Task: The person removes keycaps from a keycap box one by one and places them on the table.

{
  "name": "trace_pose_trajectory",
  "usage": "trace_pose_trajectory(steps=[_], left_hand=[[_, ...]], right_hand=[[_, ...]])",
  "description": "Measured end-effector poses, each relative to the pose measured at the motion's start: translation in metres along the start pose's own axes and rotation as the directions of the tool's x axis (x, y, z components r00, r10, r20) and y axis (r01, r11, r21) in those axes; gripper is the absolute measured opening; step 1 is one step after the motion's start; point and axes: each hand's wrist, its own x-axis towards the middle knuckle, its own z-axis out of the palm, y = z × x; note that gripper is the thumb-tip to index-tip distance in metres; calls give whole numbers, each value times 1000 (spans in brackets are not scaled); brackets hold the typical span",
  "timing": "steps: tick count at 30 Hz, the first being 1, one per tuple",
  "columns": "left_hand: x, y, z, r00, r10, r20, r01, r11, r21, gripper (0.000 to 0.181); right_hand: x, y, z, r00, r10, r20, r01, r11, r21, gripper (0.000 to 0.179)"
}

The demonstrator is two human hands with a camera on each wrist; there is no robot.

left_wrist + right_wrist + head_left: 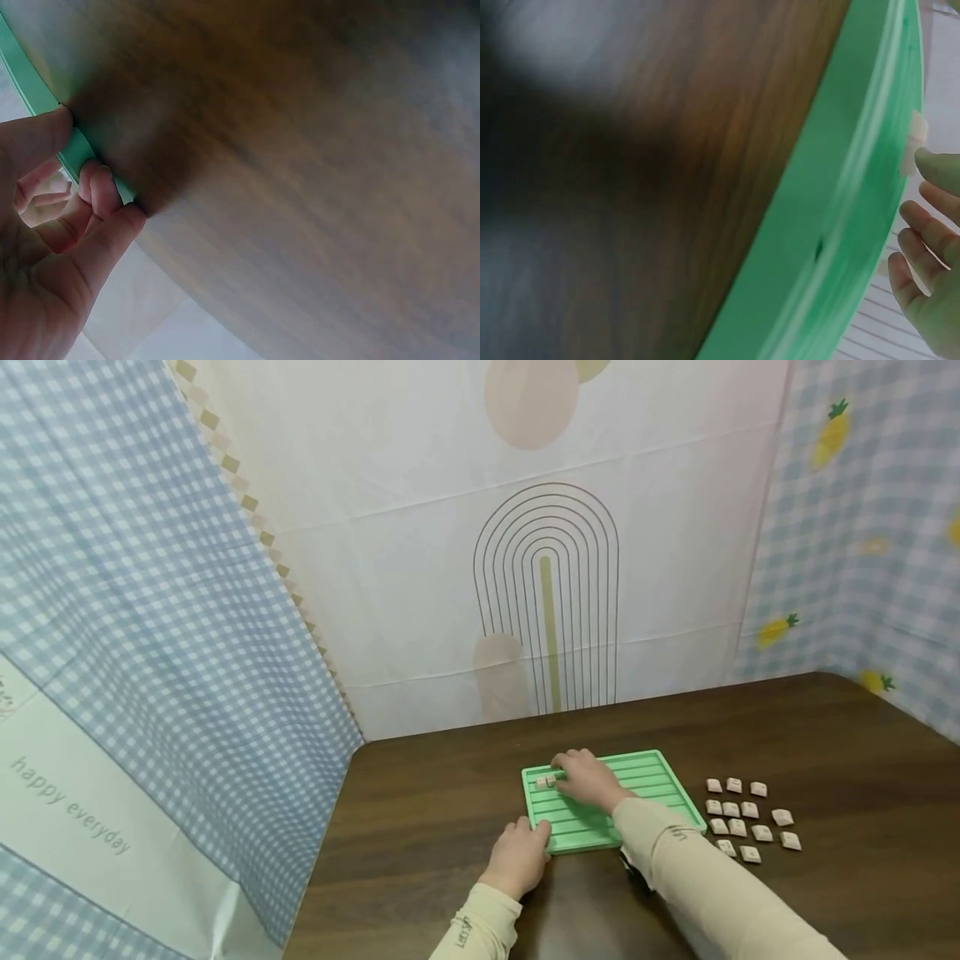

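Note:
A light green ridged tray (pixel 645 768) lies on the brown table. My left hand (pixel 517 857) grips its near left corner, and the left wrist view shows the thumb and fingers on the green rim (pixel 75 154). Over the tray's far left part is my right hand (pixel 588 779), its fingers loosely bent and spread apart. Just left of that hand, two pale keycaps (pixel 546 782) sit side by side in the top row of the tray. In the right wrist view the thumb of the hand (pixel 937 247) is right at a pale keycap (pixel 915 136).
Several loose cream keycaps (pixel 737 827) lie in uneven rows on the table (pixel 420 802), to the right of the tray. A patterned white cloth (pixel 420 610) hangs behind the table, with blue checked curtains (pixel 187 610) at both sides.

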Motion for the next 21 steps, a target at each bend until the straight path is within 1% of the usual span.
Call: trace_pose_trajectory(steps=[6, 10, 16, 21], left_hand=[[0, 2, -1, 1000, 1, -15, -1, 1000, 4, 23], [0, 2, 0, 1000, 4, -26, -3, 1000, 12, 24], [1, 2, 2, 1000, -15, -12, 15, 999, 34, 23], [1, 1, 3, 1000, -19, -5, 19, 999, 35, 23]], right_hand=[[6, -8, 11, 1000, -18, -21, 16, 994, -107, 21], [7, -10, 14, 998, -23, -57, 14, 989, -147, 15], [8, -11, 17, 996, -23, -89, 7, 985, -173, 12], [8, -11, 16, 996, -20, -82, 7, 988, -156, 12]])
